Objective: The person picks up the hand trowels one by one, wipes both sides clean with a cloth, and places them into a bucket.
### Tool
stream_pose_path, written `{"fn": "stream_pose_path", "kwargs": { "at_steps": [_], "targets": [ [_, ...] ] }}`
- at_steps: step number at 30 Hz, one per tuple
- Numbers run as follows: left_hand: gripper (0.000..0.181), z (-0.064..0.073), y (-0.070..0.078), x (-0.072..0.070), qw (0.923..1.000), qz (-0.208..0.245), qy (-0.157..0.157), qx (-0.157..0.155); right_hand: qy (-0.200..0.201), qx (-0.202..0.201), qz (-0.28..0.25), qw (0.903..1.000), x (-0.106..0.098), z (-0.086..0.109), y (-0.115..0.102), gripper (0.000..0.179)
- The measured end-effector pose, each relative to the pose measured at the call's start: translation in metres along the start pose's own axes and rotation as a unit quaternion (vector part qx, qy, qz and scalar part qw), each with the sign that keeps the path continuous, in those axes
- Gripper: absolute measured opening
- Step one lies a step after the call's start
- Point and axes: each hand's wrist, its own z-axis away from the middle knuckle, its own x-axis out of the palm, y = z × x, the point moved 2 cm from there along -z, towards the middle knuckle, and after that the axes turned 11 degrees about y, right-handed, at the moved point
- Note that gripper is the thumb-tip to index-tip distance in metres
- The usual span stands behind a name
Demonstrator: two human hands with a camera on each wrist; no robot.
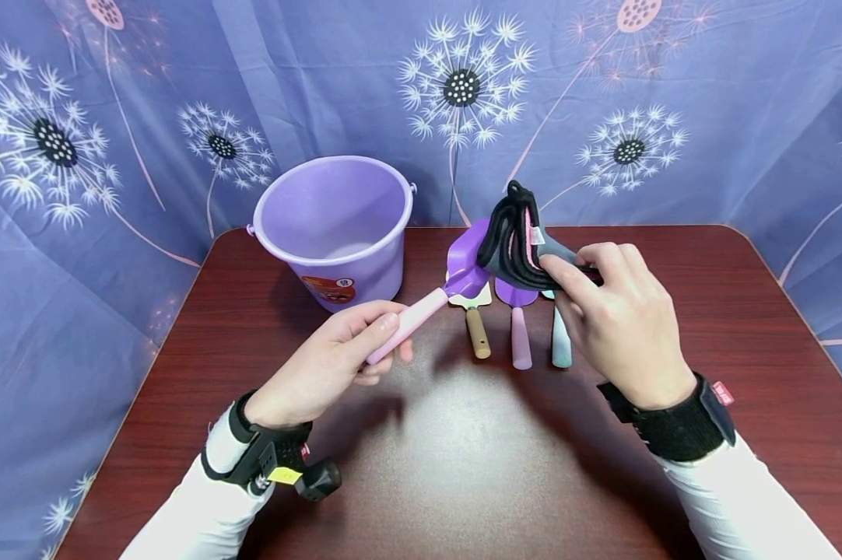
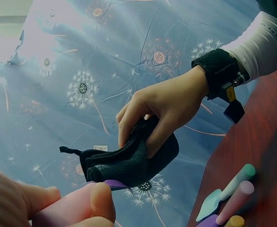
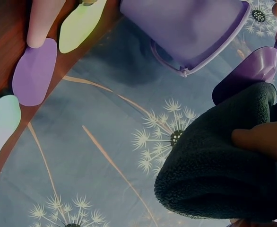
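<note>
My left hand [image 1: 347, 346] grips the pink handle of a small purple garden trowel [image 1: 468, 272], its blade pointing up and to the right. In my right hand [image 1: 624, 315] is a folded dark grey cloth [image 1: 515, 249] with black and pink edges and a small white tag, pinched between thumb and fingers. The cloth meets the trowel's blade and covers part of it in the head view. In the right wrist view the cloth [image 3: 219, 165] overlaps the lower end of the purple blade [image 3: 249, 71]. Both things are held above the table.
A purple bucket [image 1: 330, 210] stands at the table's back left. Behind the hands lie a trowel with a tan handle [image 1: 477, 334], one with a pink handle [image 1: 521, 338] and one with a pale green handle [image 1: 561, 342]. A blue flowered curtain [image 1: 323, 78] hangs behind the brown table [image 1: 743, 327].
</note>
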Motion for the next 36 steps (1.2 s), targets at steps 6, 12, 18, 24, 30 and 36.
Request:
{"fn": "stream_pose_path", "kwargs": {
  "at_steps": [6, 12, 18, 24, 30, 36],
  "targets": [
    [0.027, -0.001, -0.001, 0.0, 0.9998, -0.018, -0.008, -0.003, 0.002, 0.01, 0.004, 0.9999, 0.001, 0.0, 0.0, 0.027],
    [0.029, 0.0, -0.002, 0.0, 0.9998, -0.005, -0.019, -0.007, -0.01, 0.011, -0.004, 0.9999, 0.001, 0.001, 0.0, 0.028],
    [0.03, -0.001, -0.002, -0.001, 0.9998, -0.012, -0.013, -0.005, -0.02, 0.004, -0.011, 0.9997, 0.0, 0.002, -0.002, 0.03],
    [0.03, -0.002, -0.003, -0.001, 0.9999, -0.005, -0.011, -0.002, -0.032, -0.01, -0.028, 0.9991, 0.001, 0.003, -0.004, 0.032],
    [0.03, -0.002, -0.002, -0.001, 1.0, -0.001, -0.004, -0.001, -0.051, -0.031, -0.039, 0.9975, 0.001, 0.004, -0.007, 0.031],
    [0.031, -0.001, -0.002, -0.001, 0.9998, 0.017, -0.007, -0.004, -0.046, -0.053, -0.054, 0.9961, 0.001, 0.002, -0.011, 0.029]
  ]
}}
